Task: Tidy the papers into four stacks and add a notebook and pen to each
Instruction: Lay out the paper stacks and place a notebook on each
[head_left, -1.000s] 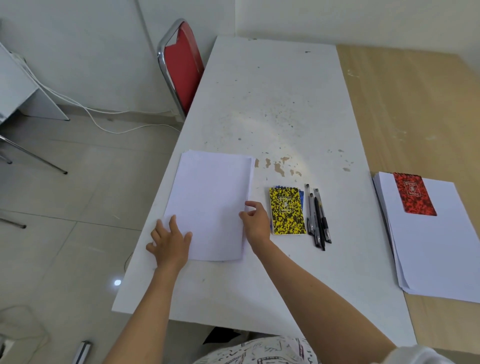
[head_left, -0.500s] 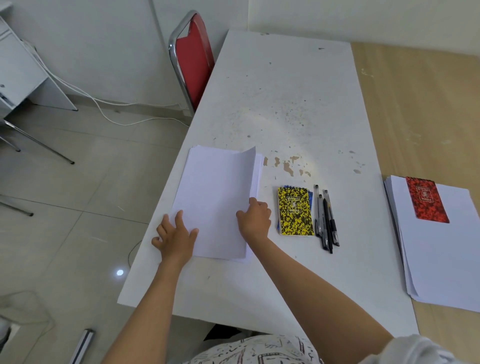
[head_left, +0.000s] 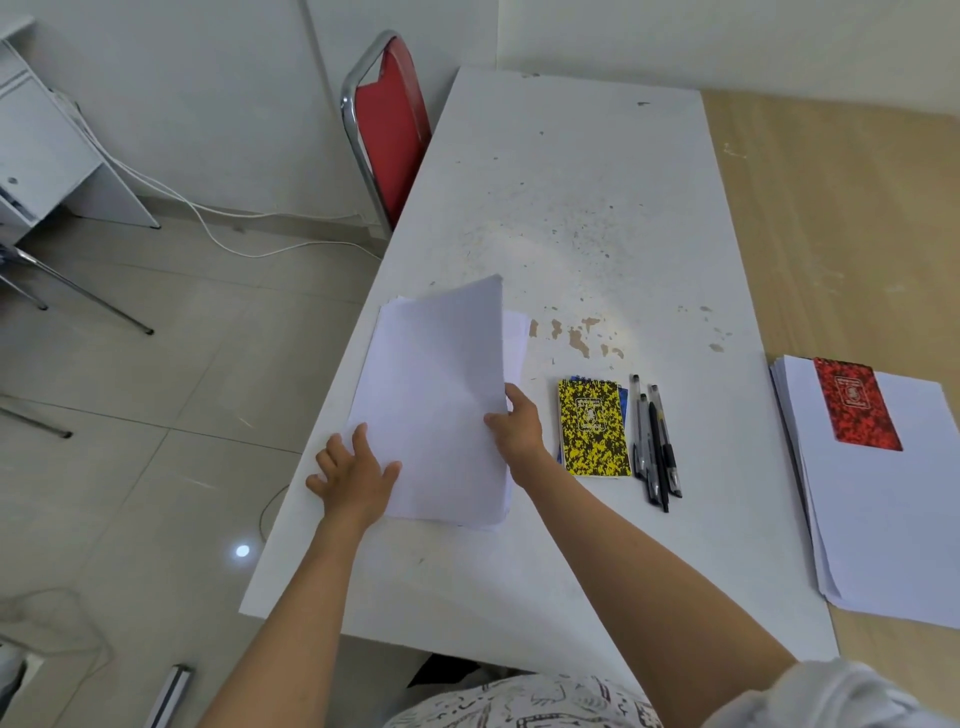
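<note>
A stack of white papers (head_left: 441, 415) lies on the white table (head_left: 571, 208) near its left edge. My right hand (head_left: 517, 428) pinches the right edge of the top sheets and holds them lifted, so they curl upward. My left hand (head_left: 356, 475) presses flat on the stack's near left corner. To the right lies a yellow speckled notebook (head_left: 592, 426) on top of a blue one, then three pens (head_left: 654, 441) side by side. A second paper stack (head_left: 893, 509) sits at the far right with a red notebook (head_left: 854, 402) on it.
A red chair (head_left: 389, 135) stands against the table's far left side. A wooden table surface (head_left: 831, 208) adjoins on the right. White cables and chair legs lie on the tiled floor to the left.
My right hand has lifted the right edge of the top sheets higher off the stack. My left hand stays pressed on the near left corner.
</note>
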